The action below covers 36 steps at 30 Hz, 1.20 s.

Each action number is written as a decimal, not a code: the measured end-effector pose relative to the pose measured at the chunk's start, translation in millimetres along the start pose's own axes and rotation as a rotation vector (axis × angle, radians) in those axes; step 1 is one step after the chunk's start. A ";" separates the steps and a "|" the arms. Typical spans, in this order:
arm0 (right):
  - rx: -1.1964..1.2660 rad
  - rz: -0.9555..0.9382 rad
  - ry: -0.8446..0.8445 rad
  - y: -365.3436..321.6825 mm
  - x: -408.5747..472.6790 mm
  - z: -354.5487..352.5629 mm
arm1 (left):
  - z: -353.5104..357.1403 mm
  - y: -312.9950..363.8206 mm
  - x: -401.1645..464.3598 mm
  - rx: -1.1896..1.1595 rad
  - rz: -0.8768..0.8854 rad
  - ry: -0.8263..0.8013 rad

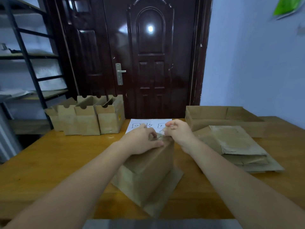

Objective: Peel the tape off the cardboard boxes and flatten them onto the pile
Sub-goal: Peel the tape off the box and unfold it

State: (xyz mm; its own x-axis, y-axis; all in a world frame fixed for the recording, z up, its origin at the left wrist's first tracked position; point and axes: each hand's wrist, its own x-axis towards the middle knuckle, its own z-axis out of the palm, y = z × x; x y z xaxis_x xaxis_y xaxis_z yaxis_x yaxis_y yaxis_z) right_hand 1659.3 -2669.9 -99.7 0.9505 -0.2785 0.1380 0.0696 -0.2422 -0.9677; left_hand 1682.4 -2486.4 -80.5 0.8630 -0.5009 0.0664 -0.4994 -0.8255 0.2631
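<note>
A brown cardboard box (148, 172) stands upside down in the middle of the wooden table (57, 156), its flaps spread underneath. My left hand (140, 141) grips the box's far top edge, thumb along the top face. My right hand (178, 133) pinches a strip of clear tape (162, 132) at that same far edge, right beside the left fingers. A pile of flattened boxes (237, 147) lies to the right.
Several open small boxes (87, 116) stand in a row at the back left. A white sheet with writing (148, 124) lies behind my hands. A wide shallow cardboard tray (222, 118) sits back right. A dark door and metal shelving stand beyond the table.
</note>
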 end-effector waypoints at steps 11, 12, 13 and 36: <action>0.013 -0.002 0.045 -1.6 2.6 27.2 | 26.6 2.0 8.2 -0.020 0.016 0.376; -0.017 -0.027 0.037 -0.6 2.3 26.2 | 27.3 1.2 9.1 -0.072 0.025 0.385; -0.054 -0.055 0.028 0.9 1.8 24.8 | 27.7 0.5 10.2 -0.088 0.028 0.393; -0.613 -0.430 -0.044 6.2 -11.4 13.6 | 35.1 -7.2 9.7 -0.258 0.064 0.417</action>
State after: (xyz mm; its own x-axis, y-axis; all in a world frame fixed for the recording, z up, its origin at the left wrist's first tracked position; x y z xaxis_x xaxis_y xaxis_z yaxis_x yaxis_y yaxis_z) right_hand 1653.1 -2655.6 -110.2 0.8898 -0.0082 0.4562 0.2686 -0.7989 -0.5381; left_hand 1691.7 -2494.5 -115.6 0.8151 -0.3580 0.4555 -0.5622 -0.6789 0.4723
